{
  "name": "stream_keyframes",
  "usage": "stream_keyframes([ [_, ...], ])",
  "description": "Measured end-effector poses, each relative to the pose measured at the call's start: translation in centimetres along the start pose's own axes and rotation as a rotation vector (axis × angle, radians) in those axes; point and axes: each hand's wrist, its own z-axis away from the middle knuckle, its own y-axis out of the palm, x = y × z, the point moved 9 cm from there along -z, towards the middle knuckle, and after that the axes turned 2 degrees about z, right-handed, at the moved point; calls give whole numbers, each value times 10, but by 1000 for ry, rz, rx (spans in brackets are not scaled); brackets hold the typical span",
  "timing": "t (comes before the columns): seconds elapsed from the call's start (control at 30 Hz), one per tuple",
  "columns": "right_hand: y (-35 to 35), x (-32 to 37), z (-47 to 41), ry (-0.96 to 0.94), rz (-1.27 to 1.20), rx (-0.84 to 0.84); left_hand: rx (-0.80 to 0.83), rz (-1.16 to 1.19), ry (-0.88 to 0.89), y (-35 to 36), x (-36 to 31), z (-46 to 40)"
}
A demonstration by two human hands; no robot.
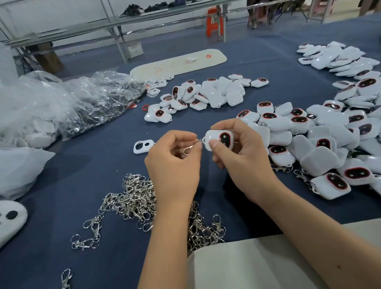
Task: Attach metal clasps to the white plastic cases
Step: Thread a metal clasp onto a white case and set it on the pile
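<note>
The left hand (175, 158) is curled, its fingertips pinching a clasp (190, 147) above the blue table (100, 135). The right hand (236, 150) grips a white case (218, 140), thumb on the front and fingers curled behind it, so the back of the case is hidden. The case has rounded corners and a dark oval window ringed in red. The clasp's upper end meets a small loop at the case's left edge; whether it is already hooked through is hard to make out, since the fingertips cover most of the joint.

Under the left forearm lies a heap of loose clasps (135, 204), silvery and tangled, too many to count and partly covered by the arm. Two or three more lie apart at lower left, one pair (62, 286) cut off near the bottom edge.

Three groups of cases show: a pile (206, 92) at centre, a large pile (330, 137) to the right running out of the picture, several with clasps showing, and a far pile (335, 59) at upper right. None can be counted exactly.

One white frame (142, 147) with two holes lies just left of the left hand. A clear bag (94, 100) at left seems to hold more metal parts, blurred by the plastic. A white object (6, 220) with three dark dots is cut off at the left edge. A pale board (178, 62) lies beyond the centre pile.
</note>
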Motion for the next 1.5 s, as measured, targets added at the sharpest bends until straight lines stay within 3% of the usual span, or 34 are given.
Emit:
stream_keyframes([
  [0.53,5,8,5,-41,-60,46,-2,165,-51,1,7,-2],
  [0.73,2,4,2,-37,-18,29,15,-84,185,1,-15,3],
  [0.83,0,4,-1,-51,16,3,29,-67,234,4,-22,6],
  [1.1,9,-7,-7,56,-175,196,164,127,79,11,-11,2],
  [1.27,2,-8,-10,54,-113,215,155,88,33,7,-5,0],
  [1.5,5,-4,-11,45,51,334,183,-9,99,6,-10,0],
])
